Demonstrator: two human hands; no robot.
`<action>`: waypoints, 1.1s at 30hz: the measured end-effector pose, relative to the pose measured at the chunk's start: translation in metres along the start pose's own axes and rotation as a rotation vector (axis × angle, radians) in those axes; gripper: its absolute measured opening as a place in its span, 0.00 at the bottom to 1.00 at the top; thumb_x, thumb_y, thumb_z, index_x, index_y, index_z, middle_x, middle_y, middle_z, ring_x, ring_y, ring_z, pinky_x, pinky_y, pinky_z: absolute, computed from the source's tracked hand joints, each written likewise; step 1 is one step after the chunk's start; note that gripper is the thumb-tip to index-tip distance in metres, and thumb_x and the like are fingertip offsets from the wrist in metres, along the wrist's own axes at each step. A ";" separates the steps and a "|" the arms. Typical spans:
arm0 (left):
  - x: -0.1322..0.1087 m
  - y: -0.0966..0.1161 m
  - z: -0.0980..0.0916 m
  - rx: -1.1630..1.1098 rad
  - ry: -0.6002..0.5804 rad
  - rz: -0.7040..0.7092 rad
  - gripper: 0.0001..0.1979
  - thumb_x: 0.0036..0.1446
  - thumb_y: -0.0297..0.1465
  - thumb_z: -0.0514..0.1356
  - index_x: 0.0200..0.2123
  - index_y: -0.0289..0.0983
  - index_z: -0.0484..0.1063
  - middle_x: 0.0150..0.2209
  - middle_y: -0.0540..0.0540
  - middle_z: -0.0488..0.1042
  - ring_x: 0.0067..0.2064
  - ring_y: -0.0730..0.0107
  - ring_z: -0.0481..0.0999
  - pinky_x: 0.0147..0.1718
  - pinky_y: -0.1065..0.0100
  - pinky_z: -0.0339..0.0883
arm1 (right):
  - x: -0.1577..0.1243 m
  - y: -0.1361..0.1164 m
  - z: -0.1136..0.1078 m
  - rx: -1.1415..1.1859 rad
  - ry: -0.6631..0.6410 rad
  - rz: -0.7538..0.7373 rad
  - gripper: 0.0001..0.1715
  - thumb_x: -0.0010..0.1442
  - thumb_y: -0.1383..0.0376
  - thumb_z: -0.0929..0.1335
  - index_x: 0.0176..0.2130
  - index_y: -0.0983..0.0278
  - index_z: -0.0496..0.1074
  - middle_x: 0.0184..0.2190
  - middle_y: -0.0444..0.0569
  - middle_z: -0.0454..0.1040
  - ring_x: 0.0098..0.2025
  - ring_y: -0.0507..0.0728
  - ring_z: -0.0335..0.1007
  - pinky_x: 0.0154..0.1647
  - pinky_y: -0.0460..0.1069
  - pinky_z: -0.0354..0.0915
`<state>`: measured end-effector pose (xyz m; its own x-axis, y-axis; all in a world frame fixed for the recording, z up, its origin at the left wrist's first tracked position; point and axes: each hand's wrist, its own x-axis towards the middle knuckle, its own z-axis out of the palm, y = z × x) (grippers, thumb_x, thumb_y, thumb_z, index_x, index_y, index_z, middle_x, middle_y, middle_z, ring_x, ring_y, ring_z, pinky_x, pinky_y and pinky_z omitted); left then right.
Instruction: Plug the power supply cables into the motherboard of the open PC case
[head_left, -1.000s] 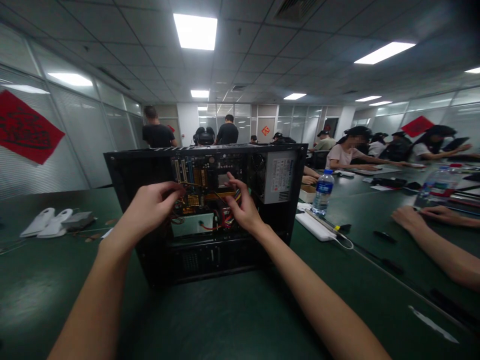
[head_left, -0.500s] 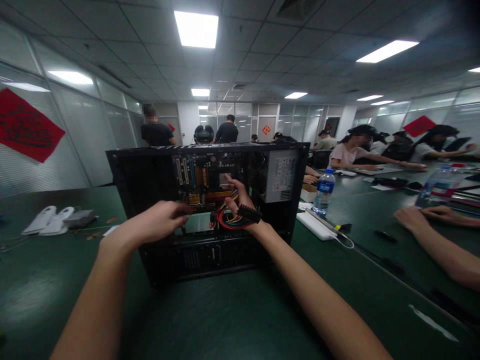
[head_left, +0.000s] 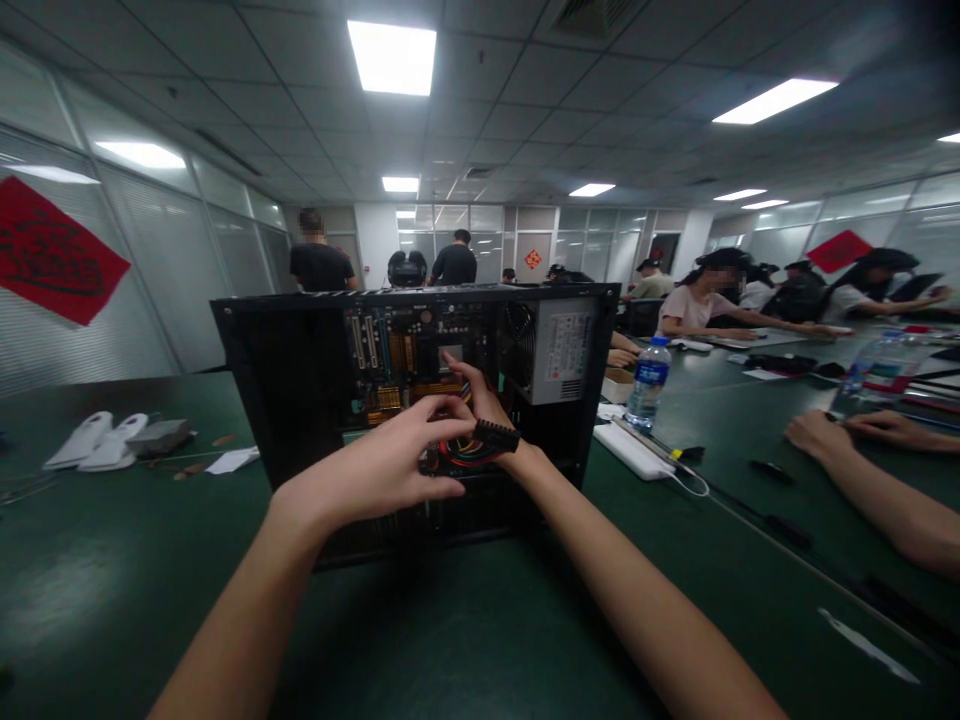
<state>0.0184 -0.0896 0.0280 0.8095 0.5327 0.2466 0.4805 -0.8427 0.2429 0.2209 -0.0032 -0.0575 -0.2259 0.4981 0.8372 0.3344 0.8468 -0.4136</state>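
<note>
An open black computer case stands on the green table, its motherboard and grey power supply facing me. My right hand is inside the case, fingers curled round a bundle of red, yellow and black cables with a black connector at its end. My left hand has its fingers closed on the same bundle, just left of the right hand.
A water bottle and a white power strip lie right of the case. White objects sit at the far left. Another person's forearms rest on the table at right; more people sit and stand behind.
My right hand pulled the cable bundle and connector out from the motherboard area. My left hand left the board's left side and moved right to grip the bundle.
</note>
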 end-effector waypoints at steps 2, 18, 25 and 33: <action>0.006 0.002 0.005 -0.001 0.056 0.017 0.17 0.62 0.40 0.61 0.53 0.44 0.76 0.62 0.42 0.65 0.60 0.56 0.70 0.60 0.59 0.63 | -0.001 0.001 0.001 -0.005 0.022 0.001 0.30 0.68 0.53 0.63 0.65 0.56 0.55 0.68 0.55 0.58 0.63 0.60 0.64 0.64 0.60 0.60; -0.002 0.006 -0.025 -0.069 0.233 -0.025 0.18 0.65 0.39 0.54 0.30 0.37 0.77 0.29 0.49 0.76 0.32 0.69 0.74 0.35 0.69 0.65 | 0.022 -0.101 -0.030 0.208 -0.045 0.302 0.39 0.66 0.37 0.55 0.28 0.65 0.69 0.17 0.40 0.60 0.21 0.49 0.55 0.25 0.46 0.55; 0.001 0.019 -0.013 -0.233 0.174 -0.045 0.13 0.63 0.41 0.58 0.36 0.39 0.78 0.34 0.49 0.79 0.35 0.66 0.77 0.38 0.68 0.71 | 0.026 -0.116 -0.035 0.286 -0.064 0.379 0.27 0.59 0.44 0.69 0.29 0.65 0.69 0.24 0.43 0.69 0.24 0.50 0.62 0.23 0.45 0.59; -0.006 0.034 -0.025 -0.434 0.272 -0.049 0.16 0.64 0.41 0.58 0.47 0.38 0.78 0.44 0.44 0.81 0.44 0.60 0.79 0.44 0.64 0.75 | 0.025 -0.143 -0.064 0.295 0.083 0.324 0.23 0.57 0.47 0.72 0.30 0.64 0.72 0.27 0.44 0.72 0.28 0.51 0.65 0.28 0.46 0.64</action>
<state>0.0210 -0.1194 0.0580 0.6449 0.6203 0.4464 0.2847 -0.7371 0.6128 0.2262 -0.1240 0.0458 -0.0747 0.7399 0.6686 0.0976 0.6726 -0.7335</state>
